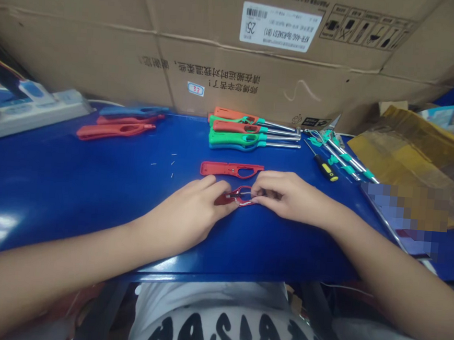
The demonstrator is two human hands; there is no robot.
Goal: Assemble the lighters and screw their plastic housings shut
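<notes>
A red half shell of a lighter handle (245,188) lies on the blue table between my hands, with dark and pale thin parts inside it. My left hand (194,207) is closed on the shell's left end, covering most of that end. At the looped right end, my right hand (288,196) is closed in a pinch; a thin pale wire runs toward its fingertips, but what they hold is hidden. Just beyond lies a matching red half shell (217,169), apart from both hands, its inner side facing up. Several small screws (172,175) are scattered to the left.
Orange and green gas lighters (233,139) lie stacked at the back. Red and blue handle shells (110,131) are left, near a power strip (35,113). A screwdriver (326,168), metal tubes (345,161) and a taped yellow-brown package (420,159) lie right. A cardboard box (142,43) stands behind.
</notes>
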